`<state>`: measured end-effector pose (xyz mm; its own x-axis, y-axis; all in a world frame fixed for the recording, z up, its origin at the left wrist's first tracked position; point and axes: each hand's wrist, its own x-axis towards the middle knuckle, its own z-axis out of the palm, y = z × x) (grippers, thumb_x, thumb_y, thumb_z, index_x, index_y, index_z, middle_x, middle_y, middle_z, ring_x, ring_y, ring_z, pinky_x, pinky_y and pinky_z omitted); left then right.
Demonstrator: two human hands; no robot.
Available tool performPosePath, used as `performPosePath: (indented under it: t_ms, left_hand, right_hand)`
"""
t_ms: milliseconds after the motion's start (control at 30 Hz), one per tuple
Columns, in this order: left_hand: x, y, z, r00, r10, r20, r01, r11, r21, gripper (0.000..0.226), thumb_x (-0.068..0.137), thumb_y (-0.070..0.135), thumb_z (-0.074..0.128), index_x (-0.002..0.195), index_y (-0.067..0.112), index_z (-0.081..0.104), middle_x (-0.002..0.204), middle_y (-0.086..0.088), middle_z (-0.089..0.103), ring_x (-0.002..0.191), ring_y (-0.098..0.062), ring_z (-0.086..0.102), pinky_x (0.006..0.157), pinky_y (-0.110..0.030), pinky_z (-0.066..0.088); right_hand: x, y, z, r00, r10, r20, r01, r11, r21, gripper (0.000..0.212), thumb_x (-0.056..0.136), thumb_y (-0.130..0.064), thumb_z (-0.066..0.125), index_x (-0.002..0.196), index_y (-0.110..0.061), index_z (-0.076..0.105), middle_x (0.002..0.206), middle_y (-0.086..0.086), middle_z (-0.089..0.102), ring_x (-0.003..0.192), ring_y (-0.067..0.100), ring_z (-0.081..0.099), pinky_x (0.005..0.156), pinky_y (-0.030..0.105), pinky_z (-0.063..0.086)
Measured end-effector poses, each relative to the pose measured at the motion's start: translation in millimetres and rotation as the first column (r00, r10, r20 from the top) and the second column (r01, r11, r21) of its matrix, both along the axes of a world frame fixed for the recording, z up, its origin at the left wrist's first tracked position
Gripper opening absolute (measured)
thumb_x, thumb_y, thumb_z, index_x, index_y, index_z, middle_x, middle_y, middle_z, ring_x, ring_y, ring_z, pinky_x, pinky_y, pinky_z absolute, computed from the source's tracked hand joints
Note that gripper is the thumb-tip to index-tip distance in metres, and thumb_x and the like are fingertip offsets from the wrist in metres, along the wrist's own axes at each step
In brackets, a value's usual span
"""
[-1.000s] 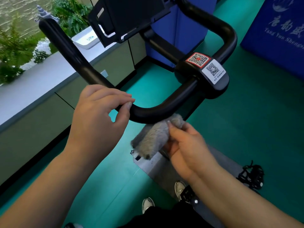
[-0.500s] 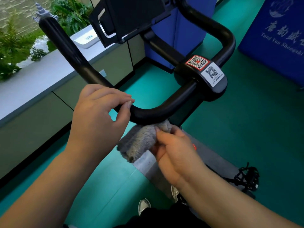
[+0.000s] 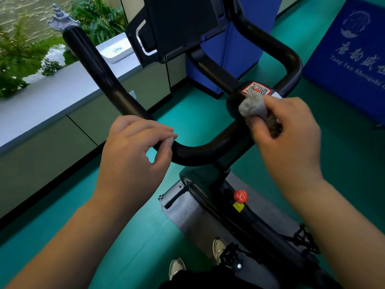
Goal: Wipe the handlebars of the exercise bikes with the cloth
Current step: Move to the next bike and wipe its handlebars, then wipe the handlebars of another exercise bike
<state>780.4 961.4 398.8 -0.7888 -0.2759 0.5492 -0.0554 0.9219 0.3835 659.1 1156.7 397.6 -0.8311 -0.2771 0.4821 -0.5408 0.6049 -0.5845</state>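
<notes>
A black looped handlebar (image 3: 200, 151) of an exercise bike fills the middle of the head view. My left hand (image 3: 135, 157) curls around its left bend, fingers wrapped over the bar. My right hand (image 3: 289, 138) grips a bunched grey cloth (image 3: 253, 107) and presses it on the handlebar's centre clamp, just below a red QR sticker (image 3: 257, 88). The cloth covers the white sticker there.
A black tablet holder (image 3: 181, 24) rises behind the bar. Below are the bike frame with a red knob (image 3: 240, 196), a pedal cage (image 3: 306, 239) and my shoes. A grey ledge (image 3: 52, 97) with plants runs along the left; blue panels (image 3: 350, 59) stand at the right.
My right hand carried the cloth from under the lower curve of the bar up and right onto the centre clamp. My left hand kept its hold on the left bend.
</notes>
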Motion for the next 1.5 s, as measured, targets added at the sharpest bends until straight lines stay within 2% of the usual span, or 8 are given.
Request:
performPosePath:
  t_ms: [400,633,733,833,933,1067,1233,1500]
  left_hand:
    - [1.5,-2.7,0.1,1.0,-0.029,0.009,0.029,0.999,-0.02,0.014,0.088,0.022,0.061,0.09,0.021,0.074,0.093,0.012,0.068,0.093,-0.014,0.055,0.091,-0.02,0.035]
    - [5.6,-1.7,-3.6,1.0,-0.013,-0.009,0.013,1.0,-0.015,0.014,0.087,0.02,0.062,0.092,0.019,0.075,0.096,0.009,0.069,0.095,-0.013,0.053,0.094,-0.012,0.031]
    - [6.8,-1.9,-1.6,1.0,-0.004,-0.01,0.004,1.0,-0.001,0.016,0.087,0.021,0.06,0.092,0.017,0.075,0.096,0.008,0.069,0.094,-0.014,0.055,0.093,-0.012,0.033]
    - [10.4,-4.1,5.8,0.999,0.037,0.013,-0.038,0.998,0.053,0.02,0.088,0.025,0.056,0.096,0.019,0.073,0.101,0.009,0.068,0.097,-0.009,0.055,0.091,-0.011,0.033]
    - [14.7,-7.1,11.3,0.992,0.107,0.065,-0.111,0.992,0.061,0.021,0.086,0.024,0.056,0.1,0.021,0.071,0.102,0.011,0.067,0.098,-0.007,0.053,0.09,-0.012,0.032]
    - [28.1,-9.5,11.7,0.967,0.208,0.146,-0.217,0.975,0.052,0.02,0.088,0.021,0.06,0.107,0.022,0.067,0.106,0.009,0.065,0.101,-0.013,0.055,0.091,-0.021,0.035]
    - [66.0,-10.5,6.9,0.872,0.405,0.275,-0.4,0.913,-0.078,0.028,0.083,0.022,0.069,0.11,0.017,0.067,0.107,0.001,0.068,0.101,-0.025,0.059,0.089,-0.036,0.046]
    - [161.4,3.7,-15.0,0.478,0.635,0.607,-0.647,0.722,-0.245,0.046,0.092,0.044,0.051,0.133,0.025,0.05,0.125,0.004,0.061,0.116,-0.023,0.052,0.096,-0.038,0.041]
  right_hand:
    - [6.4,-28.2,21.9,0.966,0.238,0.097,-0.256,0.92,0.296,0.018,0.088,-0.03,0.063,0.104,-0.024,0.071,0.095,0.002,0.049,0.091,0.02,0.046,0.077,0.032,0.041]
    - [1.4,-63.3,54.5,0.917,0.27,0.294,-0.398,0.571,0.717,0.03,0.094,-0.042,0.049,0.101,-0.021,0.069,0.096,0.005,0.061,0.096,0.024,0.055,0.078,0.032,0.04]
    - [15.8,-73.9,49.8,0.858,0.311,0.409,-0.509,0.62,0.596,0.031,0.095,-0.039,0.048,0.096,-0.015,0.067,0.091,0.007,0.065,0.089,0.024,0.06,0.074,0.033,0.045]
    - [18.2,-64.1,46.4,0.79,0.362,0.494,-0.508,0.839,0.198,0.019,0.092,-0.035,0.057,0.093,-0.022,0.071,0.086,-0.001,0.07,0.083,0.012,0.063,0.079,0.035,0.052]
    - [21.4,-54.1,44.9,0.761,0.457,0.461,-0.466,0.879,-0.101,0.014,0.09,-0.028,0.06,0.099,-0.031,0.071,0.09,-0.013,0.07,0.086,0.0,0.062,0.078,0.019,0.051]
    - [27.7,-56.0,45.9,0.782,0.544,0.302,-0.497,0.839,-0.223,0.015,0.093,-0.026,0.057,0.101,-0.038,0.062,0.097,-0.016,0.065,0.09,-0.003,0.06,0.076,0.009,0.046]
    - [33.1,-82.5,48.5,0.705,0.665,0.244,-0.626,0.746,-0.225,0.024,0.089,-0.038,0.051,0.109,-0.03,0.062,0.101,-0.007,0.064,0.088,0.012,0.065,0.078,0.037,0.055]
    - [74.1,-134.1,48.9,0.406,0.883,0.236,-0.874,0.45,-0.181,0.018,0.084,-0.036,0.07,0.101,-0.035,0.063,0.099,-0.006,0.065,0.087,0.012,0.063,0.08,0.031,0.052]
